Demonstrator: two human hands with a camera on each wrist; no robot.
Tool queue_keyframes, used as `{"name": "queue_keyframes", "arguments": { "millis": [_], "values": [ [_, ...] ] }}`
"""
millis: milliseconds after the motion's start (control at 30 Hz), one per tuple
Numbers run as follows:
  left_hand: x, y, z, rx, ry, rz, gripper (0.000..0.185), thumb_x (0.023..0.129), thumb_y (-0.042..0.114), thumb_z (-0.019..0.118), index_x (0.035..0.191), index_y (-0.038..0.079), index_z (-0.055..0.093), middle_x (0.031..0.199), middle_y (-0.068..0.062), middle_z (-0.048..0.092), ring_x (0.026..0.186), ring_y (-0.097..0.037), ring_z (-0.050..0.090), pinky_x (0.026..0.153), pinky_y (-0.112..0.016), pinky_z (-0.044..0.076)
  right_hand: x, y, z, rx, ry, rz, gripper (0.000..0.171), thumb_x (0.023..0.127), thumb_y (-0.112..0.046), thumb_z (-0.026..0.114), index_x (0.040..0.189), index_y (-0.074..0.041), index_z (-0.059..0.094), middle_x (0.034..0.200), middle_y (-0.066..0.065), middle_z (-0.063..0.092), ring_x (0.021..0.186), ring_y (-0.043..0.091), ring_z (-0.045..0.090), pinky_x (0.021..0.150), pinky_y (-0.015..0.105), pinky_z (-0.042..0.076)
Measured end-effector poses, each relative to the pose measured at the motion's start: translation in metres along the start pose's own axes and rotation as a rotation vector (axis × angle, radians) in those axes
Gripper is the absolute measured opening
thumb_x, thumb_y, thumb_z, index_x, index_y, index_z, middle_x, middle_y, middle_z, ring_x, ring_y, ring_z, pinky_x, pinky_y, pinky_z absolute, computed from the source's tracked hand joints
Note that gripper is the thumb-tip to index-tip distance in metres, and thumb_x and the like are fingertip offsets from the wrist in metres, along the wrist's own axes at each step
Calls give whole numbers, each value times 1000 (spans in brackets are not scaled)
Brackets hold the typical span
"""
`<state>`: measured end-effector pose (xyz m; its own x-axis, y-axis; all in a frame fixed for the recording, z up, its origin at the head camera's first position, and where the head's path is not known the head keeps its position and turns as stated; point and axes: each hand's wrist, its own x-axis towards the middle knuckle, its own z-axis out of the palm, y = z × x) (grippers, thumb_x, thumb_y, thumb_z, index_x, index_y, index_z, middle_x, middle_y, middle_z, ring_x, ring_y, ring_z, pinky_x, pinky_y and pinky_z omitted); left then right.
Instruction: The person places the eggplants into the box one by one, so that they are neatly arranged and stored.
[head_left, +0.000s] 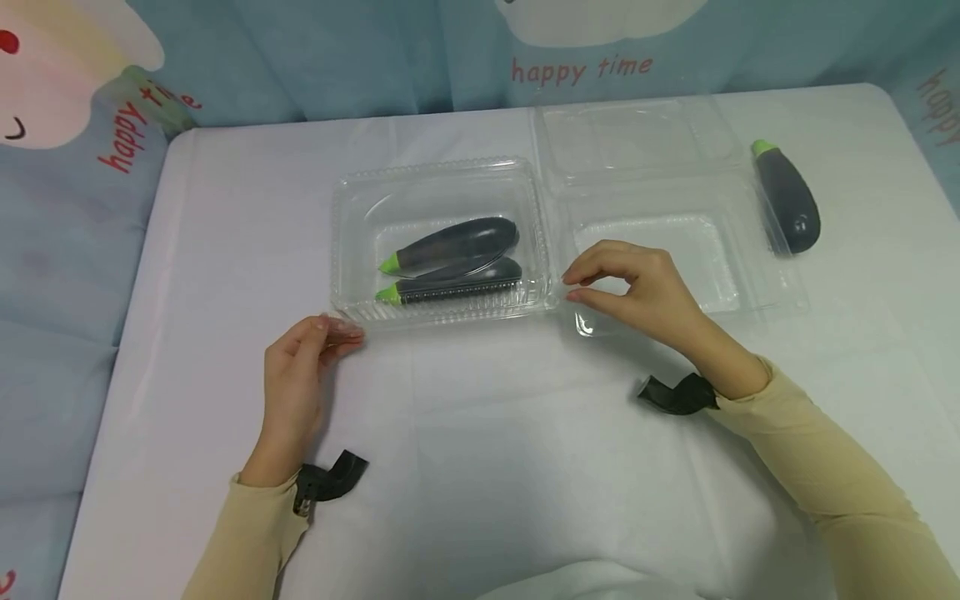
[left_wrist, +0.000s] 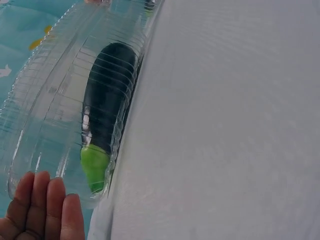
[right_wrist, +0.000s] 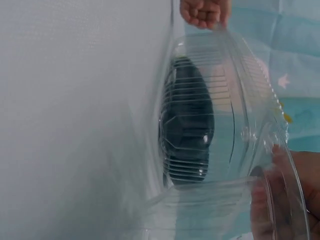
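Head view: two toy eggplants (head_left: 459, 242) lie in the left clear plastic container (head_left: 405, 196), left hand (head_left: 296, 367) pinching its near-left corner; a third eggplant (head_left: 791, 200), right of a second container (head_left: 660, 258), escapes the right wrist view. Left wrist view adds four straight fingers (left_wrist: 55, 202). Right hand (head_left: 637, 287) at container's right edge, fingertips near thumb; through plastic in right wrist view, grip cannot be told.

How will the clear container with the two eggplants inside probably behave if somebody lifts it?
The clear container is probably light and somewhat flexible, because its transparent walls look thin. The two eggplants may roll or slide if it tilts, since they are rounded and have free space behind them. Its shiny surface might also be slippery.
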<state>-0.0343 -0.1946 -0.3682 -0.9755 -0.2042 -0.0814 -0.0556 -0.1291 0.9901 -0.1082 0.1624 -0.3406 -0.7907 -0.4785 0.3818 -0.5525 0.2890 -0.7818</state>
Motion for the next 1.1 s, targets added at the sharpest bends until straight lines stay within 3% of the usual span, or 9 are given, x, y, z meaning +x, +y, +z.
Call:
{"name": "queue_keyframes", "arguments": {
  "millis": [133,333,567,733,867,967,1100],
  "values": [
    [-1,1,-1,45,-15,8,34,102,18,46,86,-2,67,84,-7,68,82,-18,66,79,-27,54,0,1,-5,-1,10,3,23,70,16,76,88,2,71,87,8,69,81,11,64,77,21,52],
    [-8,0,-4,78,-18,-33,36,103,21,44,91,-5,66,87,-8,68,83,-19,67,80,-26,54,0,2,-13,-12,26,-29,24,69,18,75,88,4,71,86,10,69,81,8,64,76,22,52],
    [-25,-4,6,139,-58,-44,34,102,11,41,92,-15,62,86,-6,69,83,-16,67,81,-25,54,-2,-2,-24,15,75,16,22,71,20,72,88,7,69,87,14,68,82,14,65,79,23,52],
    [-35,-5,23,277,-168,-2,26,99,1,44,91,-16,62,85,0,70,83,-11,67,80,-22,52,-6,-3,-36,18,136,51,22,71,21,71,89,7,69,89,11,68,84,12,64,83,22,51],
    [-38,-7,41,338,-309,69,19,96,-2,50,89,-10,66,86,-7,70,84,-7,65,79,-20,50,-10,-2,-45,1,167,76,22,72,21,70,90,8,69,90,12,68,84,13,64,84,23,51],
    [-39,-9,57,358,-410,118,13,93,-3,55,89,-6,67,88,-13,70,84,-10,65,78,-20,50,-13,-1,-50,-24,187,95,23,72,21,71,90,7,70,89,12,68,85,12,63,85,22,50],
    [-40,-9,78,441,-528,165,8,91,0,62,94,2,68,92,-7,70,83,-17,67,76,-24,53,-15,0,-56,-49,206,116,23,72,20,70,91,7,70,90,11,68,86,10,63,85,20,49]
  ]
}}
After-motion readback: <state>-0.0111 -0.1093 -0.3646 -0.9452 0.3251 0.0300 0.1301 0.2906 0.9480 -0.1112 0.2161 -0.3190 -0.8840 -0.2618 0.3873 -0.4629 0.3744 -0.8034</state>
